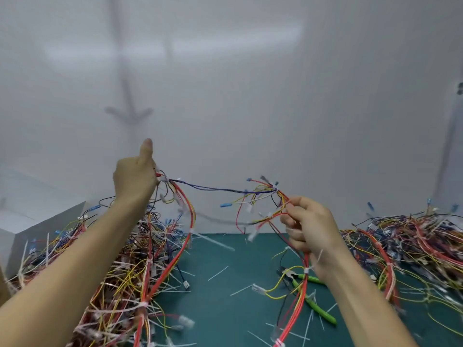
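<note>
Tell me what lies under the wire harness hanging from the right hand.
Green-handled cutters lie on the green mat among white cable-tie offcuts. The wire harness and the forearm of the right hand cover parts of the cutters.

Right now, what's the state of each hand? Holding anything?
Left hand: closed, gripping one end of the wire harness, thumb sticking up.
Right hand: closed, pinching the other end of the same harness.
</note>
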Demonstrator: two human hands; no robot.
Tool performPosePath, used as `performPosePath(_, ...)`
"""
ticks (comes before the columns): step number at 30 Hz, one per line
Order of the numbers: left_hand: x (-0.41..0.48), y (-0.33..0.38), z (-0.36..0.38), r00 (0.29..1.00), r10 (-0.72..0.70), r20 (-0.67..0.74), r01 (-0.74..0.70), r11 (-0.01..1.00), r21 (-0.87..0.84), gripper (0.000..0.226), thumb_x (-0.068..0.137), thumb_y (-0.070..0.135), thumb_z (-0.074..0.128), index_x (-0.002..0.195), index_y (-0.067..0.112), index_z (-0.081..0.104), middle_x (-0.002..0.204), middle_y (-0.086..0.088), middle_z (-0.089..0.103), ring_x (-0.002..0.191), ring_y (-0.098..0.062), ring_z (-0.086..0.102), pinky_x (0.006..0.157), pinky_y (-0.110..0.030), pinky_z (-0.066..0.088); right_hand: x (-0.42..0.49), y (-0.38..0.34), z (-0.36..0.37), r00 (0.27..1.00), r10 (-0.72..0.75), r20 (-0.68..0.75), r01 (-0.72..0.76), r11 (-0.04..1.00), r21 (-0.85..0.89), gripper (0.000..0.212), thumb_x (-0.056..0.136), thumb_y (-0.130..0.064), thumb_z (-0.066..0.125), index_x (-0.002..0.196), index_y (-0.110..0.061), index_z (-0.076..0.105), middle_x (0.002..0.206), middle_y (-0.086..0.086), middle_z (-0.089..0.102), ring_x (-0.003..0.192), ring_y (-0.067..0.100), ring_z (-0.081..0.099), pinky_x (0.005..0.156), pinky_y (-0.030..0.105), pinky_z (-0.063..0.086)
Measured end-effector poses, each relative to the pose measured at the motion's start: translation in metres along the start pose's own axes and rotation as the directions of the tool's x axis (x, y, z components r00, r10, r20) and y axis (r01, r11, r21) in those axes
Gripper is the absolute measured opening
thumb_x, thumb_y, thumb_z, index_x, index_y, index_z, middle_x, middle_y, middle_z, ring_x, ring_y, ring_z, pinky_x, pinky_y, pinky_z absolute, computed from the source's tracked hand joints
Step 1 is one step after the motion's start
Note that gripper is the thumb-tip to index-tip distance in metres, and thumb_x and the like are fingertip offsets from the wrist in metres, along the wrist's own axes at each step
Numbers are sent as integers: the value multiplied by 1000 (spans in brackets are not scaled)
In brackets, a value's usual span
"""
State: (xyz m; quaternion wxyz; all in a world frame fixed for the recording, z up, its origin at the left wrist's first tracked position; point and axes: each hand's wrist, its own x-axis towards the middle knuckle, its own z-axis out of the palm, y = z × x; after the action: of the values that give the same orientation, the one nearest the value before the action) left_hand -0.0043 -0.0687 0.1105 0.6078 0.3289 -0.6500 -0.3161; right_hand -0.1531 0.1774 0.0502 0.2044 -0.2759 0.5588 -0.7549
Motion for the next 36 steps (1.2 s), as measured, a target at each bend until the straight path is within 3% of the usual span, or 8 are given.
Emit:
performPosePath(7,28,-6,-16,986,165,-27,-148,935,321,79,100,59,30,69,-7,63,68,-19,61,71,-35,51,66,-37,30,-5,-1,-2,992,-124,-13,122,984,-131,30,83,-41,74,74,-13,80,44,-9,22,38,10,17,35,17,23)
performPosePath(10,32,-5,-22,976,205,78,-218,947,235,77,97,64,35,58,3,63,63,-15,64,66,-33,56,67,-37,33,-6,0,2,974,-225,-26,218,962,-162,18,82,-30,77,71,-15,80,44,-12,52,41,7,47,55,10,40)
performPosePath(12,29,-6,-24,939,233,254,-265,959,103,74,94,66,41,47,11,58,55,-14,62,56,-27,55,66,-37,38,-3,-1,-1,965,-252,-73,240,960,-142,14,86,-24,75,75,-16,79,61,-11,71,60,-1,65,66,13,44)
performPosePath(18,-2,4,-11,716,193,671,-418,888,191,77,86,72,31,47,11,59,46,0,61,43,-5,55,63,-29,41,-4,-2,0,971,-238,-34,236,971,-44,17,103,-19,51,92,-9,58,47,-11,38,39,4,33,38,16,28)
performPosePath(22,-35,21,-2,435,12,900,-508,829,234,77,81,76,24,76,20,75,82,10,75,80,2,68,88,-29,49,-6,-4,0,951,-306,36,308,942,-132,12,106,-22,42,98,-16,49,48,-9,44,41,10,40,39,20,34)
performPosePath(26,-76,35,10,277,94,956,-548,833,77,41,91,61,52,101,27,72,98,14,73,94,-1,66,92,-31,50,-6,-1,2,930,-362,69,368,911,-188,7,106,-21,41,101,-19,46,53,-5,53,45,11,46,41,21,38)
performPosePath(33,-109,47,26,275,275,921,-470,874,-121,13,96,30,62,83,28,63,82,7,70,74,0,64,72,-16,46,-9,-4,1,894,-439,90,448,871,-201,4,105,-18,45,101,-19,46,58,-2,62,44,12,48,43,22,41)
performPosePath(36,-108,33,25,360,214,908,-339,937,-86,26,89,43,68,107,25,62,100,9,69,86,-4,67,80,-25,54,-9,-9,-4,874,-483,52,484,858,-169,5,105,-22,47,99,-22,47,59,-1,61,43,11,44,42,21,38)
